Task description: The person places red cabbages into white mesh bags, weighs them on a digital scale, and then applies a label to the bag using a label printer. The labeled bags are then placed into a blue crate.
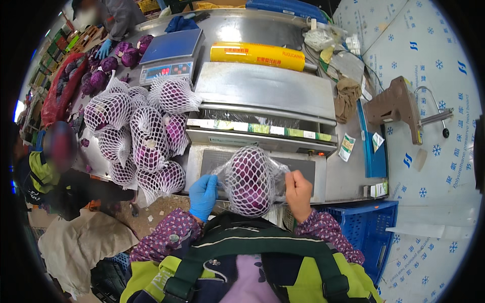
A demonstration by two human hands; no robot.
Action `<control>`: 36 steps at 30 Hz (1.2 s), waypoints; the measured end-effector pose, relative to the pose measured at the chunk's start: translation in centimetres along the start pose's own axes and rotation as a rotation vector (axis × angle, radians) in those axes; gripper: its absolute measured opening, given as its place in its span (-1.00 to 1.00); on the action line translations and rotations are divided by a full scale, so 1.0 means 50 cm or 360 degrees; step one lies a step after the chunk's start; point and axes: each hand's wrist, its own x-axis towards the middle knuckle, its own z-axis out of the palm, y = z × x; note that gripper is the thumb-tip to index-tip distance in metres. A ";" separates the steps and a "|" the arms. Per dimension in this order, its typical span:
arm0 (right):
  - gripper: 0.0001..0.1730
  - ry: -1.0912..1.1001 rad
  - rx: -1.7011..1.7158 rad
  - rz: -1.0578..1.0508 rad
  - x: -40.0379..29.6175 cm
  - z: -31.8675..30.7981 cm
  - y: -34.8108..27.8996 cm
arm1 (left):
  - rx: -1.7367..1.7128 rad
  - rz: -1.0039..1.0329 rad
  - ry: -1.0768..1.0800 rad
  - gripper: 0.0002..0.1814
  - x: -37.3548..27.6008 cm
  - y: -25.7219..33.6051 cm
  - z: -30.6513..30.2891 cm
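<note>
Between my hands is a purple cabbage in a white foam net (pixel 250 181), with clear plastic film (pixel 279 178) around it. My left hand (pixel 204 195), in a blue glove, pinches the film at the left side. On the right side my bare right hand (pixel 298 193) is closed on the film. The cabbage is over the front edge of the film-wrapping machine (pixel 261 85), close to my body. Several more netted purple cabbages (pixel 147 140) are piled on the steel table to the left. Its underside is hidden.
A weighing scale (pixel 170 51) and a yellow film roll (pixel 257 56) are behind. Loose cabbages (pixel 98 79) and a red mesh sack (pixel 60 91) lie left, near two co-workers. A brown tape or label dispenser (pixel 398 106) is at right, above a blue crate (pixel 365 223).
</note>
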 end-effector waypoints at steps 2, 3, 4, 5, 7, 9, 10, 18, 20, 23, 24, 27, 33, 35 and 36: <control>-0.70 -0.0031 -0.0355 -0.0046 0.022 -0.016 0.039 | 0.0141 0.0159 0.0105 -0.75 0.022 -0.019 -0.002; -0.68 -0.0100 -0.0480 -0.0002 0.030 -0.021 0.063 | 0.0214 0.0235 0.0170 -0.74 0.030 -0.035 -0.008; -0.67 -0.0128 -0.0541 -0.0009 0.033 -0.025 0.082 | 0.0245 0.0375 0.0182 -0.70 0.041 -0.050 -0.011; -0.66 -0.0160 -0.0600 -0.0019 0.033 -0.031 0.096 | 0.0211 0.0304 0.0149 -0.69 0.041 -0.059 -0.021; -0.65 -0.0166 -0.0462 0.0041 0.041 -0.056 0.099 | 0.0139 0.0181 0.0074 -0.67 0.047 -0.049 -0.034; -0.60 -0.0201 -0.0324 0.0188 0.040 -0.095 0.066 | 0.0189 -0.0075 -0.0028 -0.68 0.031 0.010 -0.066; -0.59 -0.0261 -0.0277 0.0224 0.036 -0.117 0.048 | 0.0148 -0.0210 -0.0072 -0.67 0.022 0.052 -0.071; -0.62 -0.0809 -0.0369 0.0351 -0.064 -0.173 0.038 | 0.0343 -0.0686 -0.0451 -0.62 -0.037 0.122 -0.129; -0.64 -0.1007 -0.0555 0.0367 -0.112 -0.146 0.071 | 0.0463 -0.0830 -0.0439 -0.61 -0.057 0.041 -0.129; -0.70 -0.1226 -0.0876 -0.0062 -0.162 -0.088 0.079 | 0.0575 -0.0900 -0.0483 -0.59 -0.085 -0.047 -0.103; -0.72 -0.1372 -0.0959 -0.0152 -0.177 -0.065 0.091 | 0.0725 -0.0749 -0.0576 -0.60 -0.088 -0.090 -0.094; -0.73 -0.1585 -0.0850 0.0097 -0.170 -0.004 0.043 | 0.0902 -0.0586 -0.0880 -0.68 -0.085 -0.152 -0.036; -0.66 -0.1440 0.0222 0.0299 -0.192 0.076 0.090 | -0.0344 -0.0349 -0.1272 -0.71 -0.077 -0.230 0.032; -0.65 -0.1298 0.0398 0.0168 -0.199 0.080 0.079 | -0.0563 -0.0445 -0.1333 -0.70 -0.076 -0.217 0.038; -0.62 -0.1436 0.0232 0.0252 -0.183 0.071 0.057 | -0.0624 -0.0488 -0.1356 -0.70 -0.070 -0.211 0.041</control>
